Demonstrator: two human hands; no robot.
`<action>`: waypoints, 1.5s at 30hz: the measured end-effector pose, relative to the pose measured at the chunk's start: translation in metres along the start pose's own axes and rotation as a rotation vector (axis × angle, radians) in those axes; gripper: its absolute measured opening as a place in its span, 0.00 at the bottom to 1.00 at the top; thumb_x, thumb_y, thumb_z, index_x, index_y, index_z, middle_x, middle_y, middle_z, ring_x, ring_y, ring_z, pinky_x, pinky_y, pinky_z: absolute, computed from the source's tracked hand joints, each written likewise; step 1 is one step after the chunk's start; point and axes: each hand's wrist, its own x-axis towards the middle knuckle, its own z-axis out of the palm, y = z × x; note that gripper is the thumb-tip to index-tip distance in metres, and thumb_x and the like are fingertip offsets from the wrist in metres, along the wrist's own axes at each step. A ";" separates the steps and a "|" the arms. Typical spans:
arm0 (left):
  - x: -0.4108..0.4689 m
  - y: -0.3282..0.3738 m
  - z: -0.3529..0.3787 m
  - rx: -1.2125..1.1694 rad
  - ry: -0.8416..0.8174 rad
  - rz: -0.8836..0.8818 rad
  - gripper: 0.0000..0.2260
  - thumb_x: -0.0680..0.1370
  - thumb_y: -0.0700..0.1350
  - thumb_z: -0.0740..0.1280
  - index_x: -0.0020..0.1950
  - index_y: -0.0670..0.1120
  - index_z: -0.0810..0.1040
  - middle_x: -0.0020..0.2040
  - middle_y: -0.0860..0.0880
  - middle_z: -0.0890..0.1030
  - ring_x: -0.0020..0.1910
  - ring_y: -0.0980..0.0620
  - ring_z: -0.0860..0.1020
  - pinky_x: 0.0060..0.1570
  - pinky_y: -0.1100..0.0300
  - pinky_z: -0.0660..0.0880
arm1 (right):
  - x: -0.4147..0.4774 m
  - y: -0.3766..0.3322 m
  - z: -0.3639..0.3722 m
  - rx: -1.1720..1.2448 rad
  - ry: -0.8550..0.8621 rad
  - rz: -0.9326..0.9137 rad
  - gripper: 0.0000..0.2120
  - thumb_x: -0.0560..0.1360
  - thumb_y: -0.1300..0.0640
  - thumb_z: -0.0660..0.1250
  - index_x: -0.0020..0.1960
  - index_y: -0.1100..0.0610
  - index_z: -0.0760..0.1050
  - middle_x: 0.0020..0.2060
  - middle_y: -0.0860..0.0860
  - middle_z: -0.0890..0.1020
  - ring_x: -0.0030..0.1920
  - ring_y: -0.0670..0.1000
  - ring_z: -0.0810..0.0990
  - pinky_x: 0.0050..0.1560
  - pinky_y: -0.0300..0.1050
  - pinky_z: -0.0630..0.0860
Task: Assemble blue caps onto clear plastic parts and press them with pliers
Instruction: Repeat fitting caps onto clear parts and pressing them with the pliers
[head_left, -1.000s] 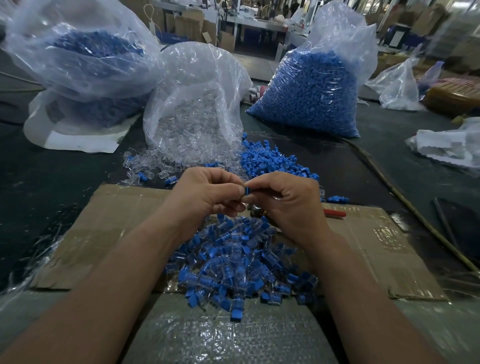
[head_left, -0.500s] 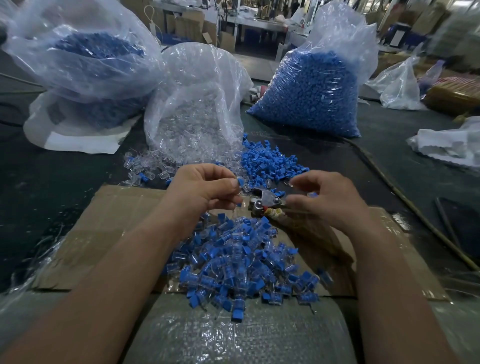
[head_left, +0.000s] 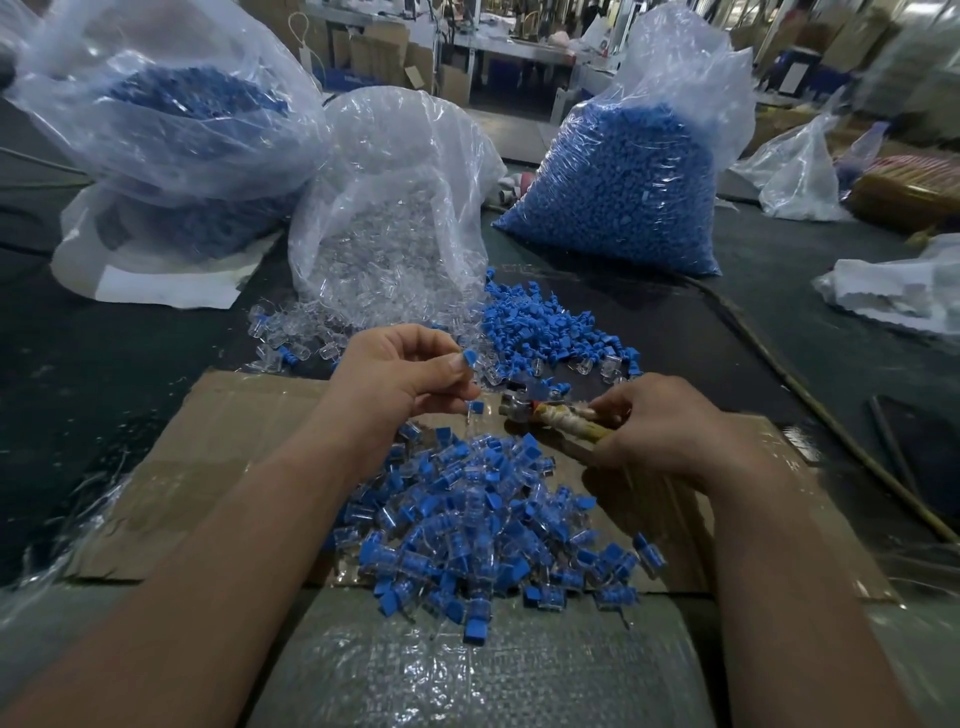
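Head view: a second ago both hands met over the pile, pinching one small piece between them. Now they are apart. The left hand (head_left: 405, 374) stays raised with its fingers curled, thumb and forefinger pinching the capped piece (head_left: 470, 359), blue top outward. A second bit of blue and clear plastic shows just below those fingers. It is blurred, and I cannot tell if it belongs to the held piece or lies behind it.

The right hand (head_left: 670, 426) has gone to the pliers (head_left: 558, 415). Half a second ago it was only reaching for them, and now its fingers wrap the taped handles. The metal head points at the left hand's fingertips, near the piece but not touching it. Whether the jaws stand apart is too smeared to tell.

I judge the cap is fitted by hand and pressing comes next: the piece must go between the jaws.

The finished pile (head_left: 467, 525) lies on the cardboard (head_left: 208, 441) under the wrists. Loose blue caps (head_left: 545, 332) and clear parts (head_left: 291, 338) wait just beyond.
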 end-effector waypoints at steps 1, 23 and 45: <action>0.000 0.000 0.000 -0.003 0.004 -0.001 0.05 0.73 0.31 0.64 0.39 0.39 0.74 0.29 0.48 0.80 0.30 0.53 0.80 0.31 0.64 0.78 | 0.001 -0.002 0.002 -0.049 0.040 -0.004 0.17 0.65 0.55 0.72 0.53 0.49 0.78 0.38 0.44 0.75 0.39 0.45 0.73 0.34 0.41 0.72; 0.002 -0.007 0.002 0.142 0.135 0.240 0.09 0.74 0.31 0.64 0.39 0.44 0.75 0.31 0.50 0.81 0.33 0.55 0.81 0.35 0.66 0.78 | -0.003 -0.022 0.025 0.169 0.341 -0.404 0.08 0.74 0.53 0.65 0.48 0.49 0.67 0.40 0.44 0.73 0.39 0.43 0.70 0.34 0.40 0.64; 0.003 -0.008 0.002 0.218 0.148 0.279 0.10 0.73 0.30 0.65 0.38 0.44 0.75 0.29 0.53 0.80 0.30 0.60 0.79 0.33 0.67 0.77 | -0.002 -0.029 0.031 0.083 0.275 -0.403 0.05 0.74 0.55 0.64 0.46 0.49 0.68 0.41 0.45 0.73 0.40 0.45 0.70 0.43 0.49 0.72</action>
